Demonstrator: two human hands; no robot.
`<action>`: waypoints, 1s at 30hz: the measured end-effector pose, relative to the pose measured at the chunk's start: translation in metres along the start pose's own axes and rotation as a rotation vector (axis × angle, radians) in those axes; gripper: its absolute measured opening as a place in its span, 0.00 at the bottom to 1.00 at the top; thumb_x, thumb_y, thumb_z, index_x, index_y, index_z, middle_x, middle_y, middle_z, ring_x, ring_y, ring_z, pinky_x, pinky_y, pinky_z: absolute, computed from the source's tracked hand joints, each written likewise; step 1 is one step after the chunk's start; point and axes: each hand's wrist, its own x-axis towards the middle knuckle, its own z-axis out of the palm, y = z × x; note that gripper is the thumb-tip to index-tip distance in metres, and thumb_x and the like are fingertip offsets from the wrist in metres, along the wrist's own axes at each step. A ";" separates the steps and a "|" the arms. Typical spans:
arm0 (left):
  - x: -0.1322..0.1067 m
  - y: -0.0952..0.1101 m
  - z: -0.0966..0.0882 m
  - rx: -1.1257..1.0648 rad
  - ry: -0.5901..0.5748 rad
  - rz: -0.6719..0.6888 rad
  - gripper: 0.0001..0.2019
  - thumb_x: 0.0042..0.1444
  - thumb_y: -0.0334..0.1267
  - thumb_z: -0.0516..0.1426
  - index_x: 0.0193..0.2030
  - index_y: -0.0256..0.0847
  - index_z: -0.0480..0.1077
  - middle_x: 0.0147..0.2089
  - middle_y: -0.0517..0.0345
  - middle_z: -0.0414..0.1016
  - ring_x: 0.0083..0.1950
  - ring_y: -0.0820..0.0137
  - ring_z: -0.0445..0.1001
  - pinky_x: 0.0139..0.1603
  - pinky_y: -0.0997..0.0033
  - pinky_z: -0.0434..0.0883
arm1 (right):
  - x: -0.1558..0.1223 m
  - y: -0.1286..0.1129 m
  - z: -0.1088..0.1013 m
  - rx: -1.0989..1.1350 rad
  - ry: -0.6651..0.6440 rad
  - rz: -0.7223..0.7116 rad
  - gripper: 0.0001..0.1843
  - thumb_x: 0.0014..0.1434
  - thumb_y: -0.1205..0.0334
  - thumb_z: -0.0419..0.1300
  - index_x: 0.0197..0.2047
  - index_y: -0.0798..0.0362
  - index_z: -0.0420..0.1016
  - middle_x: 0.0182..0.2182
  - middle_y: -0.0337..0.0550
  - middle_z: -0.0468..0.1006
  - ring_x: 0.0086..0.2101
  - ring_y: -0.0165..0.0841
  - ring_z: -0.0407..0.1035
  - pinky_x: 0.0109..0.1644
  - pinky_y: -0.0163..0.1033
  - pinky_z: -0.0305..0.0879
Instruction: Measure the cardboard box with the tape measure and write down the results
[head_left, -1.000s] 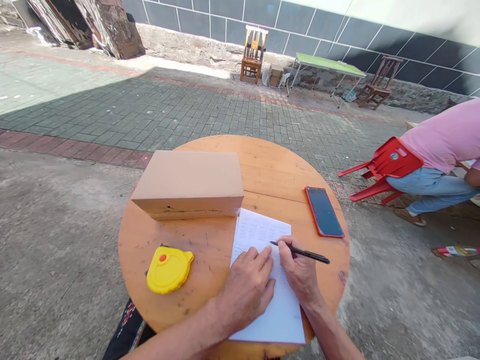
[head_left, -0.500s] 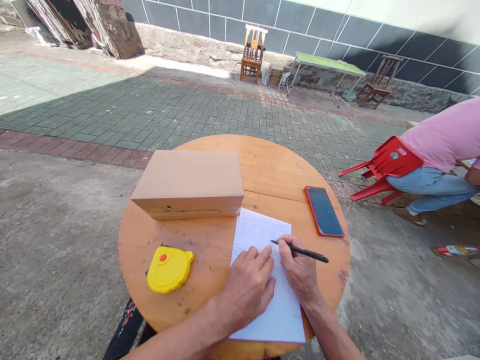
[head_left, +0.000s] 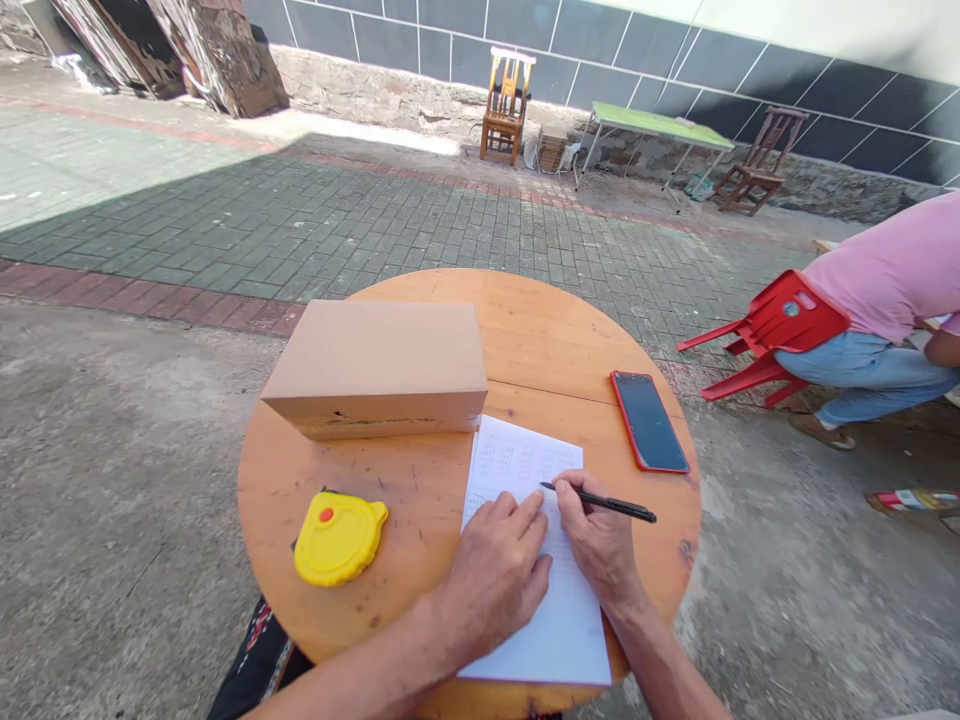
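White paper [head_left: 540,640] with rows of faint handwriting near its top lies at the front of the round wooden table [head_left: 555,330]. My left hand [head_left: 502,565] rests flat on the sheet, its index finger stretched towards the pen tip. A black pen [head_left: 619,508] is pinched in my right hand [head_left: 600,545], its tip at the writing and its rear end pointing right. Beyond the paper, to the left, sits a closed cardboard box [head_left: 382,350]. A yellow tape measure [head_left: 339,540] with a red button lies left of my left hand.
On the table's right side lies a phone [head_left: 649,422] in a red case. To the right, a person in a pink shirt [head_left: 892,265] sits on a red plastic chair [head_left: 795,315]. By the far wall stand a wooden chair [head_left: 505,110] and a green folding table [head_left: 660,125].
Almost nothing differs. The pen tip has shifted very slightly on the paper, while my left hand, the box and the tape measure stay in place.
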 end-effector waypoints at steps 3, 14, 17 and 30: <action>-0.001 0.000 -0.001 -0.003 -0.009 -0.006 0.12 0.58 0.33 0.55 0.49 0.38 0.68 0.60 0.54 0.68 0.48 0.59 0.65 0.48 0.54 0.71 | 0.000 0.000 0.000 0.015 -0.009 0.033 0.11 0.62 0.57 0.53 0.32 0.52 0.72 0.25 0.38 0.74 0.27 0.33 0.68 0.34 0.37 0.66; 0.000 0.001 -0.001 -0.017 -0.008 -0.015 0.11 0.57 0.33 0.55 0.48 0.39 0.68 0.61 0.55 0.68 0.48 0.59 0.66 0.48 0.55 0.71 | 0.000 -0.001 0.000 0.014 -0.003 0.023 0.11 0.62 0.57 0.53 0.31 0.52 0.71 0.24 0.37 0.73 0.25 0.31 0.67 0.32 0.36 0.65; 0.000 0.002 -0.002 -0.019 -0.013 -0.020 0.11 0.57 0.33 0.55 0.48 0.40 0.68 0.62 0.56 0.67 0.49 0.59 0.65 0.49 0.54 0.71 | -0.001 -0.002 -0.001 0.026 0.025 0.058 0.11 0.62 0.56 0.53 0.32 0.51 0.71 0.20 0.35 0.70 0.22 0.31 0.64 0.29 0.36 0.63; 0.001 0.002 -0.004 -0.002 -0.039 -0.014 0.11 0.58 0.34 0.55 0.47 0.40 0.68 0.63 0.56 0.67 0.48 0.59 0.66 0.49 0.54 0.71 | 0.000 0.000 -0.001 0.045 0.028 0.087 0.11 0.62 0.57 0.53 0.32 0.51 0.71 0.18 0.33 0.66 0.20 0.30 0.61 0.26 0.35 0.61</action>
